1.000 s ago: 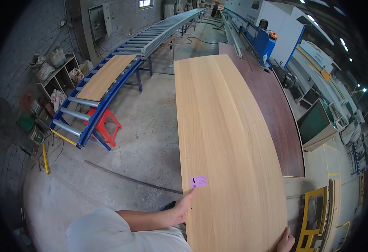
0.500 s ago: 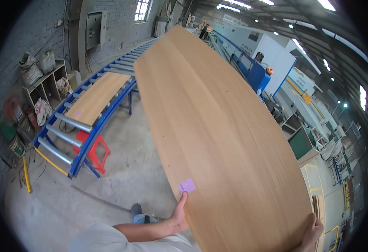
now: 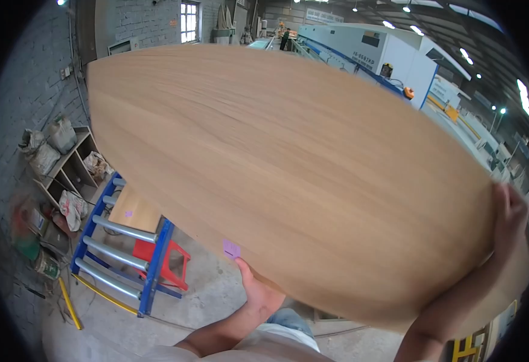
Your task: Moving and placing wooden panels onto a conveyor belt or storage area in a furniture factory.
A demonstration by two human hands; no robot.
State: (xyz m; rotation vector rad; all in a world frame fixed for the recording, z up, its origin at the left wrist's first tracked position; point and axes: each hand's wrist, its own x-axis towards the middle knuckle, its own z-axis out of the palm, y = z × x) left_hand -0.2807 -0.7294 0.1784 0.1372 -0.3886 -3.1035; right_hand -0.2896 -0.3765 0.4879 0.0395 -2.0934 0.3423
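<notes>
Large board (image 3: 276, 163) is up in the air, held by both hands; lifting looks done, setting down isn't, since no support shows under it. Left hand (image 3: 265, 297) clamps the board's near edge, thumb on top at the purple label (image 3: 231, 248), fingers hidden. Right hand (image 3: 510, 208), blurred, grips the board's right end. Most of the board reaches forward and left of the hands. Past the board's left part: roller conveyor (image 3: 157, 265), smaller plank (image 3: 136, 209) lying on it. Beyond the board's far right edge: pale machine (image 3: 361, 45).

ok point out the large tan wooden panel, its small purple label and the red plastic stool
Large tan wooden panel (image 3: 288, 175), head view: middle of its face
Small purple label (image 3: 231, 248), head view: its centre
Red plastic stool (image 3: 144, 248), head view: left part of its body
</notes>
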